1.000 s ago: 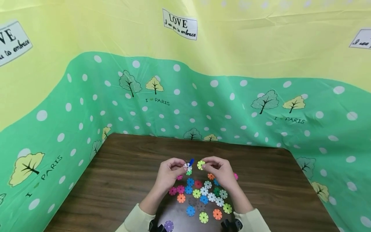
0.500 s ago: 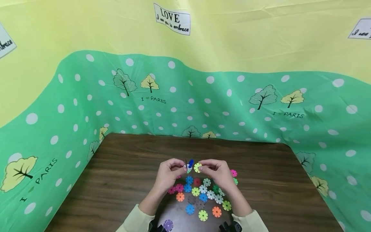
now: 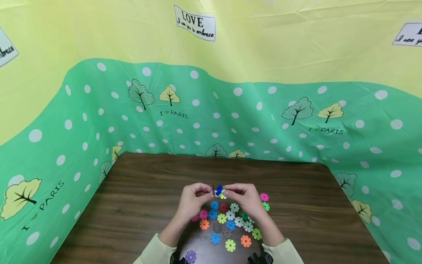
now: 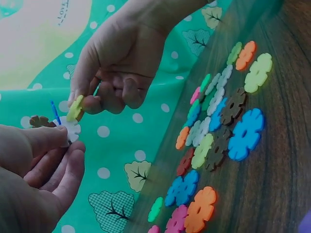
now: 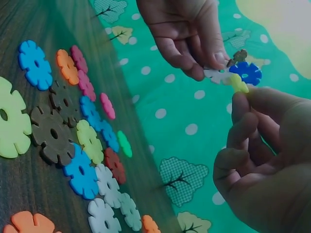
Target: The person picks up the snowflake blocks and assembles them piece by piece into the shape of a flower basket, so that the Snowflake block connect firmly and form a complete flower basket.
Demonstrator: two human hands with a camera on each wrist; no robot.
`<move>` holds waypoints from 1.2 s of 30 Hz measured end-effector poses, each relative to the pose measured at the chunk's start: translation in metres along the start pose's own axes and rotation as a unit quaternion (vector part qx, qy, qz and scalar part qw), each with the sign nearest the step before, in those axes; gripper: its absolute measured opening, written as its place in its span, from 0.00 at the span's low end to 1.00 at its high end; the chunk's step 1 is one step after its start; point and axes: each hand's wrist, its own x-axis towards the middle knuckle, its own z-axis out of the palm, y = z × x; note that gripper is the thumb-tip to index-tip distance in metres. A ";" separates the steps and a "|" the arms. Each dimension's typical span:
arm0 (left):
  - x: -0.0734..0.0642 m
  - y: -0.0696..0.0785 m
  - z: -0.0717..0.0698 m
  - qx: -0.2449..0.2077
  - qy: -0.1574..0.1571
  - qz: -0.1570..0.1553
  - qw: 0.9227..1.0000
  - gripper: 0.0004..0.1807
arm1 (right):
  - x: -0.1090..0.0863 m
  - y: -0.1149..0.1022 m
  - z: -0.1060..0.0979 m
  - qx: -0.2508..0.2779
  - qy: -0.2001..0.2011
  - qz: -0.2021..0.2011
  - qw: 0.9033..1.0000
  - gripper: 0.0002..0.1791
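Note:
My left hand (image 3: 195,200) pinches a white notched snowflake disc (image 4: 73,128) between thumb and fingers. A dark blue snowflake disc (image 5: 246,74) and a brown snowflake disc (image 5: 238,57) are joined to it, sticking out at angles. Between the thumb and fingertips of my right hand (image 3: 244,200) is a yellow snowflake disc (image 4: 76,108), tilted edge-on. In the right wrist view it meets the white and blue discs; whether its slot is engaged I cannot tell. Both hands are raised off the table, with fingertips partly hiding the pieces.
Loose snowflake discs lie across the brown wooden table (image 3: 148,190) below my hands, among them a blue one (image 4: 246,134), an orange one (image 3: 245,241) and a purple one (image 3: 191,256). A green and yellow printed cloth (image 3: 184,135) stands around the table's back and sides.
My right hand has moved left with the yellow disc, bringing it from apart to up against the joined pieces. The left hand has turned those pieces slightly, and the blue disc shows broader.

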 end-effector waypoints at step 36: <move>-0.001 0.006 0.005 -0.174 0.025 -0.138 0.975 0.13 | 0.003 0.010 0.012 -0.183 0.052 -0.244 0.951 0.11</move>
